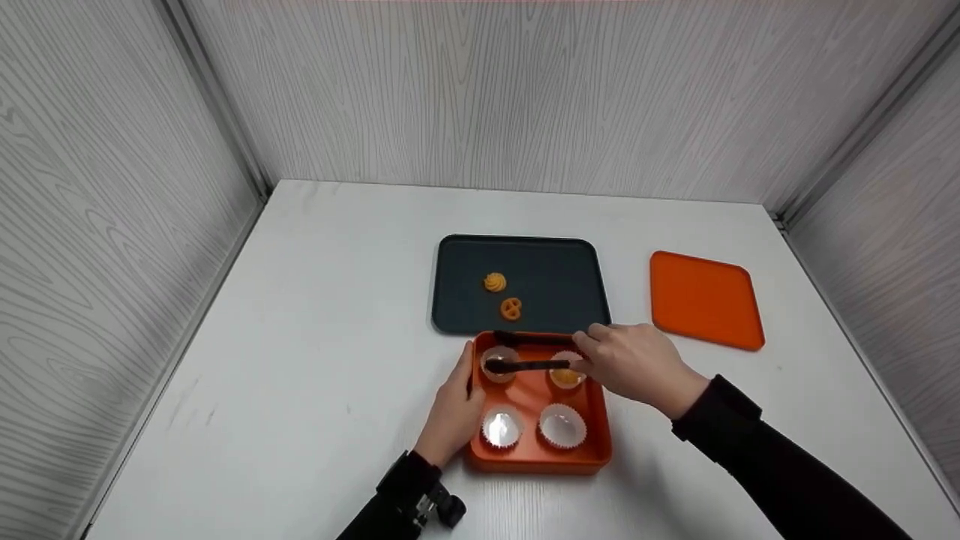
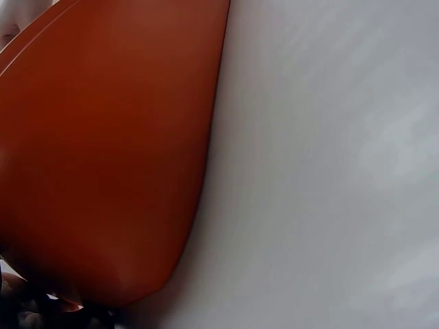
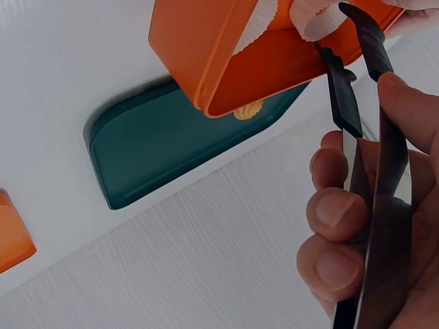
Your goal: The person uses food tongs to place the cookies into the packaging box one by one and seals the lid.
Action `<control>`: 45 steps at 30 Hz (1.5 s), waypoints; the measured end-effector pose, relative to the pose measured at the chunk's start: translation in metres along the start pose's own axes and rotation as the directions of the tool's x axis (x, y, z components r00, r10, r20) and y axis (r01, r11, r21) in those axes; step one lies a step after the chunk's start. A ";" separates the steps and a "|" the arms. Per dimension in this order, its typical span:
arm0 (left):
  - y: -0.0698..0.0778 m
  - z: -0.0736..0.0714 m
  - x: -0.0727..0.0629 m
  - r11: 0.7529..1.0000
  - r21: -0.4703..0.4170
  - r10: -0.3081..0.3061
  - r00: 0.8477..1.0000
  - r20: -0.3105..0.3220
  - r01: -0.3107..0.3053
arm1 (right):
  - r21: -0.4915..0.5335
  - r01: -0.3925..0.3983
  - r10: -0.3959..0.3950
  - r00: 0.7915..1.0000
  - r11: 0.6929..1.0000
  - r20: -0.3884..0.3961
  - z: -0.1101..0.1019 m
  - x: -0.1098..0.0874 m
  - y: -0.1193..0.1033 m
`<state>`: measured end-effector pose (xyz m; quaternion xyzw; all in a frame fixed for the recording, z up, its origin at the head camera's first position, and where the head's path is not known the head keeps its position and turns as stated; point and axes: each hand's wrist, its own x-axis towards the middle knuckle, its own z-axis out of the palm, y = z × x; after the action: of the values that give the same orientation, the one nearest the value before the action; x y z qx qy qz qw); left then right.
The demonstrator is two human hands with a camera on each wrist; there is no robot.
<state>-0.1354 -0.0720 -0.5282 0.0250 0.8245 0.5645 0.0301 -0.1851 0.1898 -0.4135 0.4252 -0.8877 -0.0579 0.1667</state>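
My left hand [image 1: 454, 409] holds the left wall of an orange box [image 1: 529, 459]. Black tongs [image 1: 536, 365] are in my right hand [image 1: 634, 367], its thumb and fingers curled round them. The tongs' tips are apart, over the far left paper cup [image 1: 491, 375] in the box; whether they touch it I cannot tell. A yellow-orange piece [image 1: 566, 376] lies in the far right cup, partly behind the tongs. Two more white paper cups [image 1: 562, 426] sit in the near half. The left wrist view shows mostly the box's outer wall [image 2: 110, 157].
Behind the box lies a dark green tray [image 1: 559, 277] with a swirled yellow cookie [image 1: 494, 282] and a small pretzel [image 1: 511, 308]. A flat orange tray or lid [image 1: 705, 300] lies to the right. Wood-grain panels [image 1: 480, 97] enclose the white table [image 1: 337, 300].
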 end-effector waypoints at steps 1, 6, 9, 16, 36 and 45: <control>0.000 0.000 0.000 1.000 0.001 0.001 1.000 -0.001 -0.001 | 0.004 -0.003 0.003 1.000 1.000 0.002 -0.001 -0.001 0.000; -0.001 0.000 -0.001 1.000 0.002 -0.016 1.000 -0.007 0.016 | 0.035 -0.024 0.024 1.000 0.999 0.002 -0.006 -0.005 0.006; 0.000 -0.001 -0.001 0.999 0.008 -0.032 0.999 -0.007 0.032 | 0.046 -0.045 0.046 0.999 0.998 -0.018 -0.006 -0.008 0.011; 0.000 -0.001 -0.001 1.000 0.008 -0.023 1.000 -0.009 0.023 | 0.080 -0.151 0.155 0.987 0.985 -0.047 -0.003 -0.009 0.019; -0.002 0.001 0.000 1.000 0.011 -0.019 1.000 -0.010 0.019 | 0.103 -0.443 0.413 0.882 0.890 0.227 0.014 0.020 0.015; 0.001 0.001 0.000 0.999 0.013 -0.049 0.999 -0.006 0.049 | 0.037 -0.447 0.402 0.836 0.894 0.373 0.012 0.047 0.007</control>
<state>-0.1352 -0.0708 -0.5273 0.0034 0.8287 0.5582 0.0413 -0.2224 0.1572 -0.4113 0.2093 -0.9769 -0.0406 -0.0141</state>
